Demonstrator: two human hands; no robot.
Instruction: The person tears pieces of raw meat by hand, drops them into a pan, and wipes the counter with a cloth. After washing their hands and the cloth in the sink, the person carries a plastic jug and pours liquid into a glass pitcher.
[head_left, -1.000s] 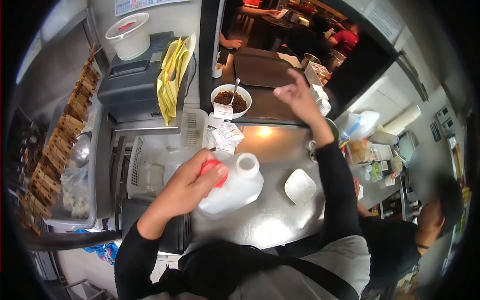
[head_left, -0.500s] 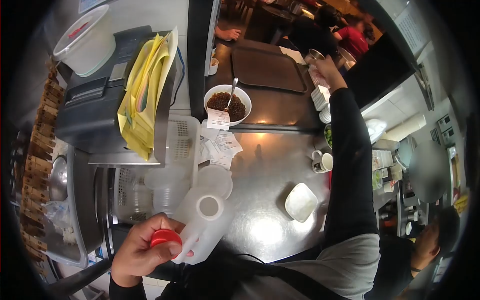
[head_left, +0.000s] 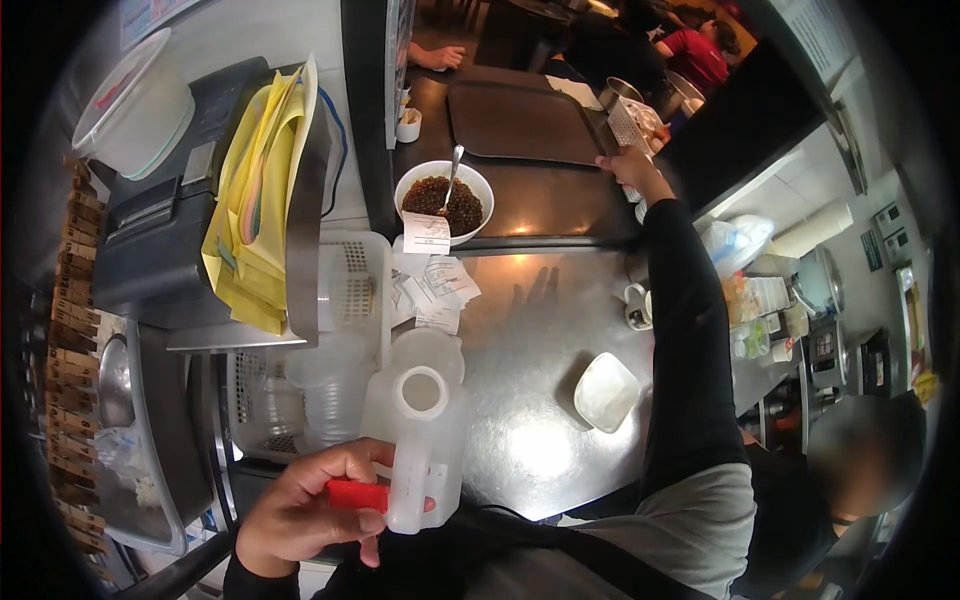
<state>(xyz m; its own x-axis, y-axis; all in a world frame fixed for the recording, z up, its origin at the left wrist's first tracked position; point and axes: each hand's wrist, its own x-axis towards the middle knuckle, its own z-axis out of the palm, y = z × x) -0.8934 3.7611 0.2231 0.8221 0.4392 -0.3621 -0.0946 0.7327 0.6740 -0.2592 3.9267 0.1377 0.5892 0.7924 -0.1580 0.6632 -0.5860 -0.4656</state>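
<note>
My left hand (head_left: 320,505) is closed round the handle of a translucent white jug (head_left: 435,455) and pinches a red cap (head_left: 357,496) between thumb and fingers. The jug's round mouth is uncovered and faces up. My right hand (head_left: 636,176) reaches out to the far right of the pass counter, by a stack of small white dishes; its fingers look bent, and what they touch is too small to tell. A white bowl of dark beads (head_left: 444,200) with a spoon stands near the counter's left. An off-white square dish (head_left: 606,392) sits on the steel table (head_left: 520,400).
A brown tray (head_left: 525,122) lies on the pass counter. Paper slips (head_left: 435,290) and a plastic basket (head_left: 345,300) are left of the steel table. Yellow papers (head_left: 255,200) hang beside a dark machine (head_left: 165,200). A co-worker (head_left: 850,480) is at the right.
My right hand has come down and nearer from the metal container at the far right. My left hand and the jug first moved left and down, then slightly right. The red cap has turned side-on.
</note>
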